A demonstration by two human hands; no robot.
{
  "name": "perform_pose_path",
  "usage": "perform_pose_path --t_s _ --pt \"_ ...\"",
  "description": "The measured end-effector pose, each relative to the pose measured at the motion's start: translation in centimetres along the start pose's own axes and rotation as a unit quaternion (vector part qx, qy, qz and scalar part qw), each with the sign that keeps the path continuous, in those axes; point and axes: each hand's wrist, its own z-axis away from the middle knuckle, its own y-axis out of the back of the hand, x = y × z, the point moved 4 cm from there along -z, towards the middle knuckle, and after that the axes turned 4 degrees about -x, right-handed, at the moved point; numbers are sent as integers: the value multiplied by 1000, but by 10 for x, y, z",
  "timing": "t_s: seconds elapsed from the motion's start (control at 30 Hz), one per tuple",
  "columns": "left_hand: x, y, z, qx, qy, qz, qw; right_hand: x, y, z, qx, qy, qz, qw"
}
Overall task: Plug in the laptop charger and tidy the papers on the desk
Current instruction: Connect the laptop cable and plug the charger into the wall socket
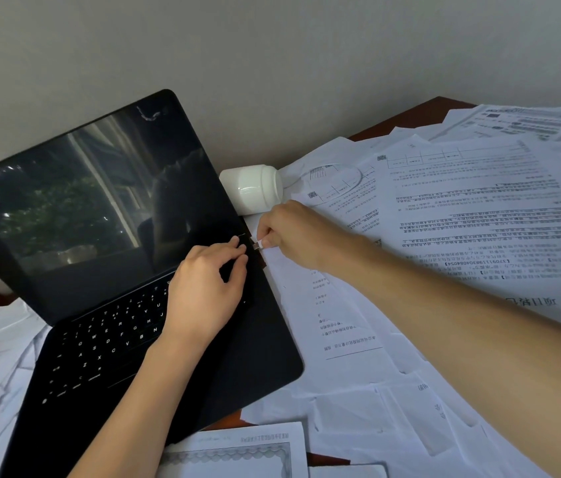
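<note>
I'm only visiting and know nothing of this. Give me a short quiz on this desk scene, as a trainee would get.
1. True or false: the laptop screen is lit.
2. Which hand pinches the charger plug? A: left. B: right.
3. Fill in: loose ____ cover the desk right of the laptop.
Key: 1 false, it is dark; 2 B, the right hand; 3 papers.

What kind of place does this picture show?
Probably a work desk in an office or home study: an open black laptop sits on a reddish-brown wooden desk against a plain grey wall, with loose white printed papers spread around it.
</note>
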Motion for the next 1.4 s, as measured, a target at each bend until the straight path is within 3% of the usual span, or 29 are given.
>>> perform_pose_path --t_s 0.57,0.9,1.4 --pt "0 -2 -1 11 -16 -17 1000 -10 3 3 5 5 48 999" --pt "0 -2 0 16 -24 -13 1000 -20 2 8 16 52 175 983" --pt "0 -1 0 19 -11 -3 1000 -7 -2 6 -9 39 82 996"
